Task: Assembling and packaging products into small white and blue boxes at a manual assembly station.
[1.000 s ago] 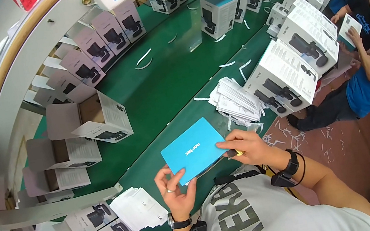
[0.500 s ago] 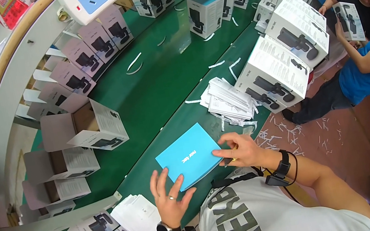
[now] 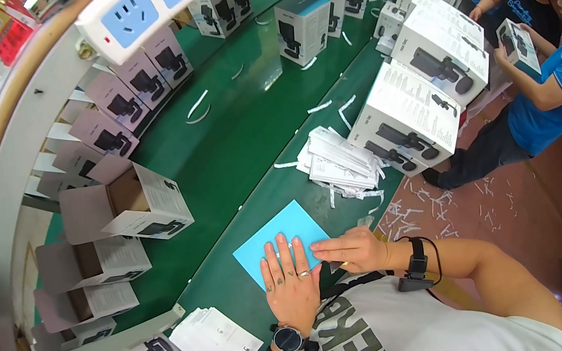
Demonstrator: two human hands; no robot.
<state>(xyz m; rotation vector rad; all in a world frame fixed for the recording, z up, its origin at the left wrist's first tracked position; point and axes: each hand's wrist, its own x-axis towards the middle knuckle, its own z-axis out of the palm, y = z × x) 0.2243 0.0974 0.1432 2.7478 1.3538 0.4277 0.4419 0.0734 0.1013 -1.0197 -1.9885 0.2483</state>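
Note:
A flat bright-blue rectangle (image 3: 263, 242), like a folder or thin carton, lies tilted on the green bench in front of me. My left hand (image 3: 288, 279) is pressed flat on its near middle, fingers stretched out, covering the printing there. At its right corner, my right hand (image 3: 354, 249) touches the edge with extended fingers while the rest curl in. A small dark and yellow thing shows beneath that hand; I cannot make out its kind. Just beyond the blue piece is a pile of folded white papers (image 3: 338, 158). Another white paper stack (image 3: 215, 337) lies left of my left forearm.
Printed cartons (image 3: 406, 119) stand at the right bench edge. Open-flapped cartons (image 3: 150, 198) line the left side. A power strip (image 3: 153, 6) hangs at the top. Paper strips (image 3: 197, 104) litter the bench and floor. A co-worker in a blue shirt (image 3: 559, 89) holds a carton at right.
My left hand has moved from the blue piece's left edge onto its middle and now lies flat. The blue piece has shifted slightly. The co-worker's carton has tilted.

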